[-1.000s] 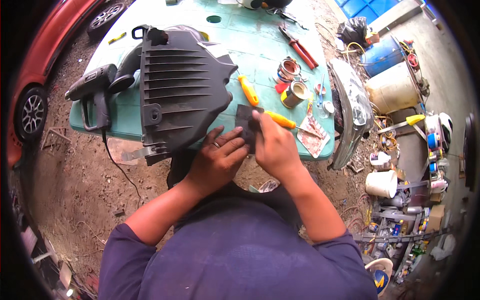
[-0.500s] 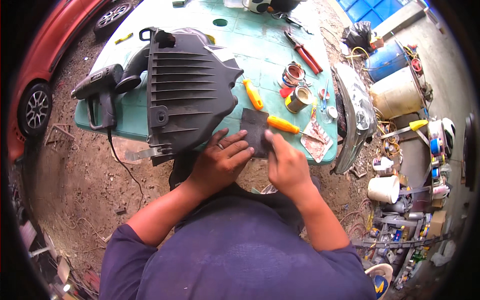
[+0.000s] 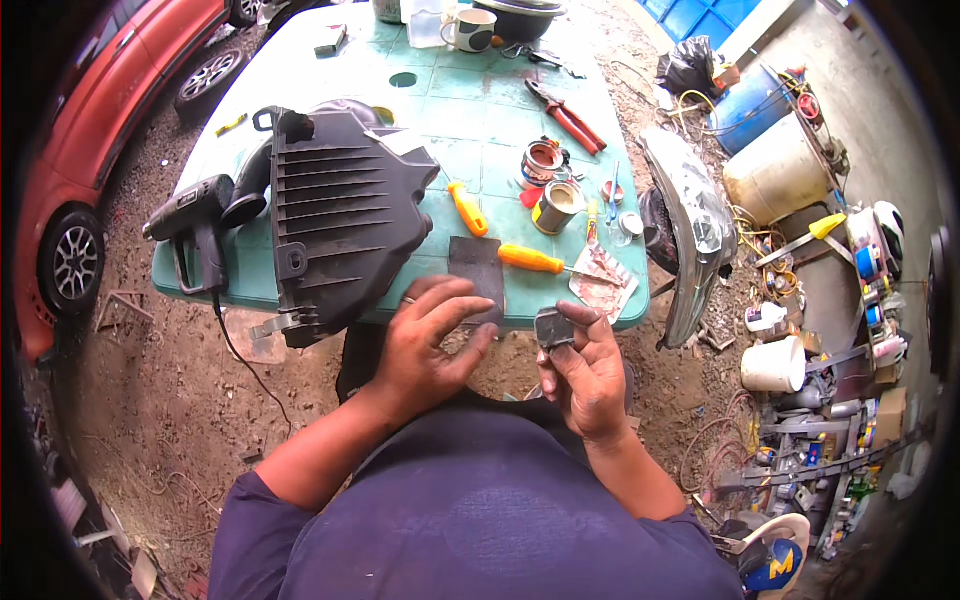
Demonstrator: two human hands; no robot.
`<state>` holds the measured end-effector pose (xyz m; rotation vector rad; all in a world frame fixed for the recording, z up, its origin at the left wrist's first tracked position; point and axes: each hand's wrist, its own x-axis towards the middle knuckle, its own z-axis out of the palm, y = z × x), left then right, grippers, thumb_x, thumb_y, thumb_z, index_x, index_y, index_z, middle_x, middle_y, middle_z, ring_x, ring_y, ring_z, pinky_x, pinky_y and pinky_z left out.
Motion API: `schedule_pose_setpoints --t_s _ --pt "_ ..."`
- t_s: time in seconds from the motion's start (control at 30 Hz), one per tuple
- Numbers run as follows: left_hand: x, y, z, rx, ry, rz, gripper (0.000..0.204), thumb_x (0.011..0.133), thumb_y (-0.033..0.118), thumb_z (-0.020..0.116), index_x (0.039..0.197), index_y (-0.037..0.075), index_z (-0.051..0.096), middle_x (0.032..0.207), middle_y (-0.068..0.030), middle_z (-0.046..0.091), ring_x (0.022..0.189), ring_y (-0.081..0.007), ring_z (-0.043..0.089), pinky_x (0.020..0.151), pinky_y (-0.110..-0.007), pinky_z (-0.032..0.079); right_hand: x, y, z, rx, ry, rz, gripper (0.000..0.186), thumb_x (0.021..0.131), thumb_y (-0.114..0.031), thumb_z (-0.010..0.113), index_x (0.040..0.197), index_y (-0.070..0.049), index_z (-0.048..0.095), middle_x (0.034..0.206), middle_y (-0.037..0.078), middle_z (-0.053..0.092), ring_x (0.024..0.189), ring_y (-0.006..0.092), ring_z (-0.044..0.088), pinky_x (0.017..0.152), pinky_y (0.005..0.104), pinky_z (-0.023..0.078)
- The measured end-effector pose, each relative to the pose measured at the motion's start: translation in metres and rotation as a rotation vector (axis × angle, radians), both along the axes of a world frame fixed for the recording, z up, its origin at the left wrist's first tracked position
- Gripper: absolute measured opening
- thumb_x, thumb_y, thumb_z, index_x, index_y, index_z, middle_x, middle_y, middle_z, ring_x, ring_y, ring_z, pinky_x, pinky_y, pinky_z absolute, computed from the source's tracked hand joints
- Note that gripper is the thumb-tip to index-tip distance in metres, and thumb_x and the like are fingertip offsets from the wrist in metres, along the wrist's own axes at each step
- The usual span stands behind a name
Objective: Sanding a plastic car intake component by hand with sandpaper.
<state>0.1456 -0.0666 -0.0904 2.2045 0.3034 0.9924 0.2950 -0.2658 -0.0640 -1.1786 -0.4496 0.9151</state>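
Note:
My right hand (image 3: 588,375) is raised just off the table's near edge, pinching a small dark grey plastic piece (image 3: 553,328) between thumb and fingers. My left hand (image 3: 432,335) hovers at the same edge with its fingers apart and nothing in them. Partly covered by it, a dark sheet that looks like sandpaper (image 3: 477,262) lies flat on the green table (image 3: 400,105). Left of the sheet rests a large black ribbed plastic housing (image 3: 345,210). A screwdriver with a yellow handle (image 3: 530,259) lies to the sheet's right, its shaft across a smeared whitish scrap (image 3: 608,285).
Beyond the sheet are another yellow handle (image 3: 467,208), two open cans (image 3: 558,207) and red-handled pliers (image 3: 568,118). A heat gun (image 3: 195,225) sits far left, its cord hanging down. A headlight (image 3: 690,215) stands off the table's right edge. Mugs and bowls occupy the back.
My right hand has lifted from the sheet and drawn back, turning so that the small dark piece shows. My left hand has come off the sheet, fingers spreading. The view has shifted slightly.

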Motion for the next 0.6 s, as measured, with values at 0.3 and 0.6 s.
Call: schedule_pose_setpoints --t_s 0.3,0.6 --pt "0.005 -0.019 0.034 -0.982 0.265 -0.414 0.016 0.111 0.015 0.078 0.11 -0.001 0.077 0.098 -0.0014 0.078 0.098 -0.0081 0.07 0.089 -0.03 0.057 -0.009 0.005 0.002 0.141 -0.058 0.082 0.045 0.116 -0.002 0.064 0.157 -0.006 0.048 0.115 0.01 0.071 0.08 0.0112 0.06 0.066 0.0263 0.049" --pt "0.0 0.005 0.033 -1.015 0.279 -0.64 0.026 0.116 0.023 0.072 0.115 -0.002 0.078 0.101 -0.0029 0.078 0.1 -0.0097 0.069 0.092 -0.032 0.057 0.005 -0.004 0.014 0.112 -0.025 0.214 0.045 0.112 0.0 0.066 0.156 -0.005 0.055 0.123 0.01 0.072 0.082 0.0097 0.06 0.069 0.0247 0.049"
